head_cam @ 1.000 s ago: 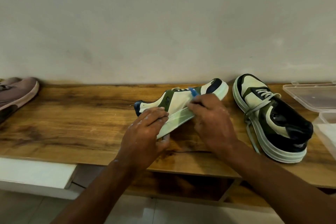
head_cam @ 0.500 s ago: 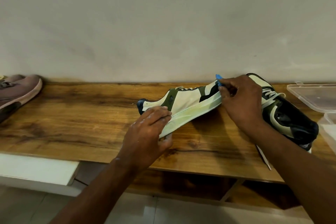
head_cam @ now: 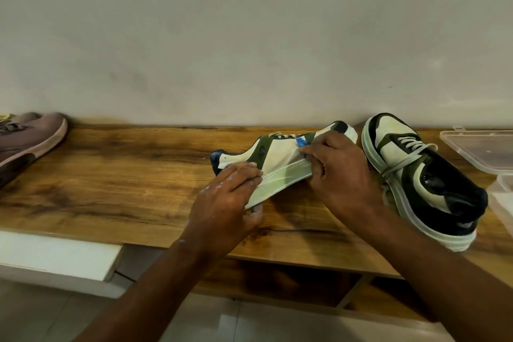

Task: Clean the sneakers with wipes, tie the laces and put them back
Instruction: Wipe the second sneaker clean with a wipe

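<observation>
1. The cream, olive-green and black low-top sneaker (head_cam: 280,164) lies tipped on its side near the middle of the wooden tabletop (head_cam: 125,175), its pale sole edge facing the person, heel at about 9 o'clock and toe at about 2 o'clock.
2. The left hand (head_cam: 227,203) holds the heel end: flat fingers (head_cam: 244,172) press on the upper and the thumb is tucked under the sole.
3. The right hand (head_cam: 338,175) curls its fingers around a small blue wipe (head_cam: 301,142) pressed against the sneaker's side panel; the pinch itself is partly hidden, so it is probably thumb and forefinger.
4. Handling, as a judgement: the shoe looks light, with a soft, yielding upper and a stiffer rubber sole. The sole edge and heel are the firm places to hold it; a damp wipe may leave the smooth panels slippery.
5. The matching second sneaker (head_cam: 422,175), with loose grey laces (head_cam: 402,161), stands upright at 3 o'clock, just beside the first.
</observation>
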Tool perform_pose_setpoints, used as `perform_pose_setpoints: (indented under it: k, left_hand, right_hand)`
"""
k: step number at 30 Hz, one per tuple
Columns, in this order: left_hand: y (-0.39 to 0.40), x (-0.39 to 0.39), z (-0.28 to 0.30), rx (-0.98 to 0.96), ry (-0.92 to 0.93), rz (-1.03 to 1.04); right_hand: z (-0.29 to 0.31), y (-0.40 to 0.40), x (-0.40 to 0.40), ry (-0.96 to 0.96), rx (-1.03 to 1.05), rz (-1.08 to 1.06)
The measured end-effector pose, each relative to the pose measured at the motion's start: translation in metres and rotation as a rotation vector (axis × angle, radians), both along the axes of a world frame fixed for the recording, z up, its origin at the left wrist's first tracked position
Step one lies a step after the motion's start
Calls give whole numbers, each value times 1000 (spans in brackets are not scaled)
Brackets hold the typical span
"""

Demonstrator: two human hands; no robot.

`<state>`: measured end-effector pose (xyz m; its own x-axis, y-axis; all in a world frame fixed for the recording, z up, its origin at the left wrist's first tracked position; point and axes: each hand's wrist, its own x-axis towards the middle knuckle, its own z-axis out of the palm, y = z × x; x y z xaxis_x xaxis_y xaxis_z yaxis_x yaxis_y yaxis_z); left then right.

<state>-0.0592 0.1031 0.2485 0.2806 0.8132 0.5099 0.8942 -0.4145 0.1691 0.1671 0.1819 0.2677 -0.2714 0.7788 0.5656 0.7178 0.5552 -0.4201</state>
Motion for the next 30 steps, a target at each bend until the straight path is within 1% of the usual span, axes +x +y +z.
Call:
perform_pose_setpoints:
  k: [2, 5, 7, 10, 15, 19, 21, 24, 26, 30]
  left_hand:
    - [-1, 0, 0, 2, 2, -1]
    - [-4, 3, 0, 19, 32, -20]
    - [-7, 5, -1, 43, 74, -31]
    - [-8, 5, -2, 92, 125, -33]
    - [-8, 6, -4, 127, 138, -34]
    - [-8, 5, -10, 106, 149, -24]
    - [-8, 5, -9, 114, 140, -10]
    - [-9, 8, -6, 121, 124, -14]
    - [-11, 8, -7, 126, 120, -26]
    - [-10, 0, -12, 115, 110, -26]
  right_hand:
    - [-1, 12, 9, -14, 19, -37]
    - [0, 33, 31, 111, -6, -220]
    - [0, 34, 37, 156, -24, -278]
    - [0, 16, 21, 128, -21, -192]
    - [-2, -23, -24, 221, -69, 79]
    - [-6, -37, -43, 134, -44, 255]
    - [-3, -28, -43, 127, 2, 243]
    - [3, -4, -38, 240, 35, 113]
    - [3, 1, -38, 265, 28, 74]
    - [4, -25, -57, 149, -46, 226]
